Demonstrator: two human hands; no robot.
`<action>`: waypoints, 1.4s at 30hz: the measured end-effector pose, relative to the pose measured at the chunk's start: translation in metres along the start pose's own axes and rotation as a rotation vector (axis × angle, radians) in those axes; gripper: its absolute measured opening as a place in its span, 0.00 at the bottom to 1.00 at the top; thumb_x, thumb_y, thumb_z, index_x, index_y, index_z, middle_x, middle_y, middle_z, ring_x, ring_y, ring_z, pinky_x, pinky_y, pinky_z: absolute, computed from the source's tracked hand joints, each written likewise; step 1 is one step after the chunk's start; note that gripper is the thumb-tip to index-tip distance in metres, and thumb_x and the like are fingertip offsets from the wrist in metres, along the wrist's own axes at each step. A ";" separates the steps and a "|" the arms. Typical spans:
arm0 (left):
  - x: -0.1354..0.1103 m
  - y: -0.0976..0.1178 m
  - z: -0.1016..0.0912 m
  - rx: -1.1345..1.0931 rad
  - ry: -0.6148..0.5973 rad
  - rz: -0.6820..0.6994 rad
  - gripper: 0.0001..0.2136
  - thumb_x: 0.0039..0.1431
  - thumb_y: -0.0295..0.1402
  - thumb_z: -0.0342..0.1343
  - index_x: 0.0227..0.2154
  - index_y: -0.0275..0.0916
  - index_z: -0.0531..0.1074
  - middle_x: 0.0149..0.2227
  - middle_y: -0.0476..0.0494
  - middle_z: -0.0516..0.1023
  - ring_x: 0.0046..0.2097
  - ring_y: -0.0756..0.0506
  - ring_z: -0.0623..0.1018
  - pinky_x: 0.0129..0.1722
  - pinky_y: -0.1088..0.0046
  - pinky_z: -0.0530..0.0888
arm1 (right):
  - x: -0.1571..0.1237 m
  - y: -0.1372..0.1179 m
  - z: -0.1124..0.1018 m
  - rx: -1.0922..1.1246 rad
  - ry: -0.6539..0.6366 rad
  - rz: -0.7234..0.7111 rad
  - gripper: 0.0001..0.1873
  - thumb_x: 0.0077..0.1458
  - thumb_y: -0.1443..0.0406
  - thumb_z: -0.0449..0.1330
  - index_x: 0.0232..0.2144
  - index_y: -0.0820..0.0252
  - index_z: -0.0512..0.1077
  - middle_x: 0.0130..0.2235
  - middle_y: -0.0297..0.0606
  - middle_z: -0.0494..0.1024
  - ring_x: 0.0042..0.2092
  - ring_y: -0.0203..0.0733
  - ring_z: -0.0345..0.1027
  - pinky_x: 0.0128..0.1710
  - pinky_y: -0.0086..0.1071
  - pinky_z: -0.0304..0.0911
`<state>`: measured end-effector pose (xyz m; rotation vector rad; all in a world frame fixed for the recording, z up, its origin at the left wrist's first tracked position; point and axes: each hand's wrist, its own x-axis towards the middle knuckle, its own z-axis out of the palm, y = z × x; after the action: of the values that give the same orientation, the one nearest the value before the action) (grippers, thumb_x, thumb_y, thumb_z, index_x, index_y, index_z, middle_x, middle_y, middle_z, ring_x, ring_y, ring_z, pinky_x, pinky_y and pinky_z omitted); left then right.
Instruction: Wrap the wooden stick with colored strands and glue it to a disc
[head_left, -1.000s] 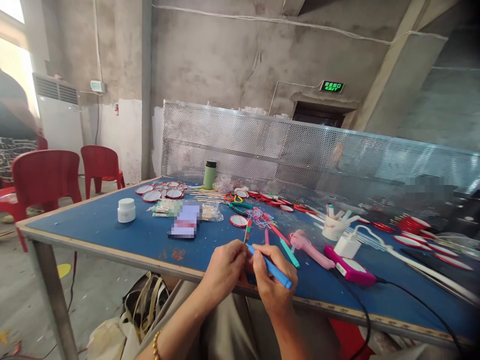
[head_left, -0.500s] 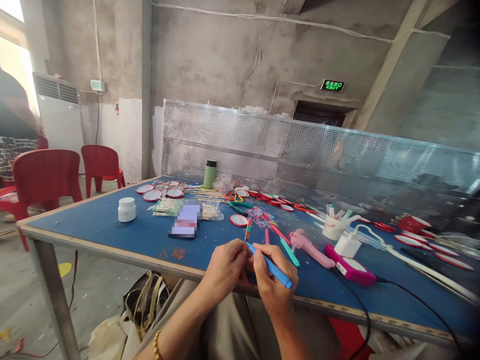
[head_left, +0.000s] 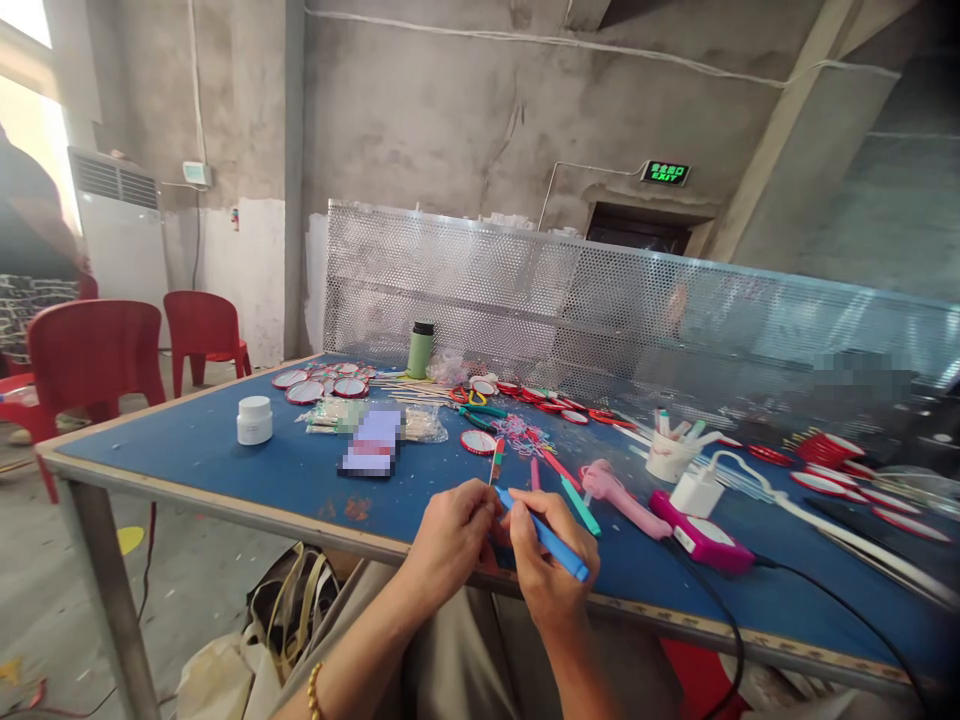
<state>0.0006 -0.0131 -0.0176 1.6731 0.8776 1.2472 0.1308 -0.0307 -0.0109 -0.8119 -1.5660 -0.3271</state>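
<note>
My right hand (head_left: 555,565) is closed around a blue marker-like pen (head_left: 562,552), whose tip points down and left toward my other hand. Pinched in my left hand (head_left: 454,530) is a thin stick (head_left: 498,458) with red and green bands at its upper end. Fingers cover its lower part, and the pen tip sits close beside it; whether they touch I cannot tell. Just beyond my hands lie a pink pen (head_left: 535,473), a teal pen (head_left: 581,505) and a red-rimmed round disc (head_left: 478,442).
On the blue table (head_left: 300,500) are a phone (head_left: 373,445), a white jar (head_left: 254,420), a green bottle (head_left: 421,350), pliers (head_left: 484,412), a pink glue-gun-like tool (head_left: 626,500), a magenta box (head_left: 701,540) with a black cable, and a pen cup (head_left: 667,455). A perforated metal panel (head_left: 465,290) stands behind.
Both hands stay almost in place, with the stick and pen still held. The pen and my right hand have shifted very slightly to the right.
</note>
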 end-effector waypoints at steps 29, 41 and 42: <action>-0.001 0.000 0.000 0.016 0.005 0.011 0.10 0.62 0.36 0.46 0.27 0.40 0.65 0.23 0.53 0.72 0.21 0.51 0.76 0.21 0.79 0.65 | -0.002 0.003 0.001 -0.005 -0.013 0.004 0.08 0.62 0.67 0.56 0.33 0.60 0.74 0.26 0.33 0.78 0.26 0.35 0.74 0.28 0.26 0.68; -0.001 0.004 -0.001 0.020 -0.006 -0.021 0.10 0.61 0.37 0.47 0.27 0.40 0.65 0.22 0.53 0.72 0.20 0.50 0.76 0.20 0.80 0.65 | -0.001 0.003 0.001 -0.011 -0.005 0.008 0.08 0.62 0.66 0.55 0.32 0.60 0.74 0.25 0.32 0.77 0.24 0.35 0.72 0.26 0.26 0.67; -0.001 0.005 -0.001 0.017 -0.004 -0.022 0.10 0.61 0.38 0.47 0.27 0.40 0.65 0.23 0.53 0.72 0.20 0.50 0.76 0.20 0.80 0.65 | -0.001 0.003 0.001 -0.009 -0.005 0.016 0.08 0.62 0.66 0.55 0.32 0.60 0.74 0.25 0.32 0.78 0.25 0.35 0.72 0.26 0.26 0.67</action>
<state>0.0001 -0.0154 -0.0135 1.6741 0.9047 1.2243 0.1316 -0.0282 -0.0129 -0.8328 -1.5630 -0.3207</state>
